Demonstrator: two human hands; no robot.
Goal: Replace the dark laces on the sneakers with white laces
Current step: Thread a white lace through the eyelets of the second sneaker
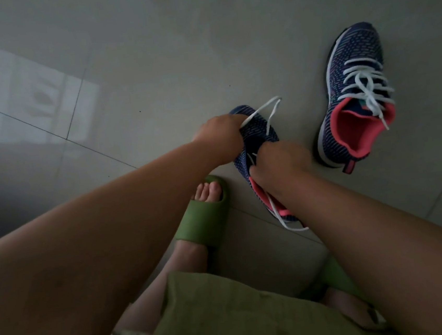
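Underfoot, the grey tiled floor [147,52] carries everything, and the person sits low over it, a green slipper [205,212] planted just beside the work. Well apart to the right lies the finished sneaker [354,93], already strung with white lace and set aside, probably to keep it clear. Nearer, the second sneaker [254,136] is held tilted with its toe away from the person, likely so the eyelets face up. Its white lace [266,113] loops above the toe and one end trails past the heel. The left hand [219,137] is closed, fingers pinching the lace near the toe; the right hand [279,164] is curled tight over the tongue area, apparently gripping lace there, though its fingertips are hidden. No dark lace shows.
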